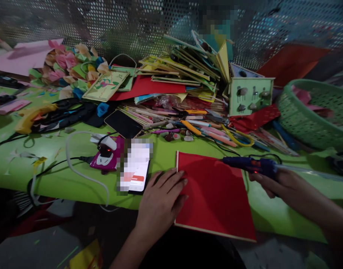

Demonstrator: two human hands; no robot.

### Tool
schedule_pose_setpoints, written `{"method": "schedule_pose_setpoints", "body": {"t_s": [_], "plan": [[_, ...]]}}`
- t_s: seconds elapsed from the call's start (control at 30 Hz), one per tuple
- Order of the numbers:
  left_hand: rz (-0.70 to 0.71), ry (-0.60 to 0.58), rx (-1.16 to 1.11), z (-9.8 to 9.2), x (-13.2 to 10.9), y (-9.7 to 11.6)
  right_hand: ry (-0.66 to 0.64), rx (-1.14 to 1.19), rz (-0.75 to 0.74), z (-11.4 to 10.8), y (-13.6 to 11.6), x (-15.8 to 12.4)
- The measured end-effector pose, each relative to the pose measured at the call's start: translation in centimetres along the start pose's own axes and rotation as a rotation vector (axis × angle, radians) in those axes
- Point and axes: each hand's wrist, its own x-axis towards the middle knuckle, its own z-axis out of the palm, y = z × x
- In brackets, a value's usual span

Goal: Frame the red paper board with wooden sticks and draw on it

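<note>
A red sheet (213,198) with pale strips along its left and bottom edges lies on the green table (160,149), its lower edge reaching past the table's front. My left hand (165,194) rests on its left edge, fingers stretched out and holding nothing. In my right hand (280,183) is a dark blue glue gun (252,165), fingers wrapped round its handle. The nozzle points left, over the sheet's upper right part; whether it touches cannot be made out. A clear glue stick (308,172) sticks out of the gun's back. Small red lights glow on the gun.
Beside my left hand lies a lit phone (137,164), near a purple power strip (106,157) with cables. A dark phone (123,123), pens, orange-handled pliers (192,127) and pebbles lie behind. Farther back are stacked craft boards (182,71), paper flowers (67,63) and a green basket (294,112).
</note>
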Motion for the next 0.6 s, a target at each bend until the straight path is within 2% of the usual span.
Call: {"method": "schedule_pose_setpoints", "body": {"t_s": [0.1,0.43,0.6], "plan": [[0.0,0.005,-0.002,0.0,0.0,0.0,-0.078,-0.024,0.078,-0.1,-0.1,0.1],[-0.022,-0.001,-0.02,0.1,-0.1,0.0,-0.072,-0.041,0.059,0.2,-1.7,0.3],[-0.013,0.006,-0.016,0.1,-0.1,0.0,-0.084,-0.052,0.074,0.0,-1.7,0.3]]}}
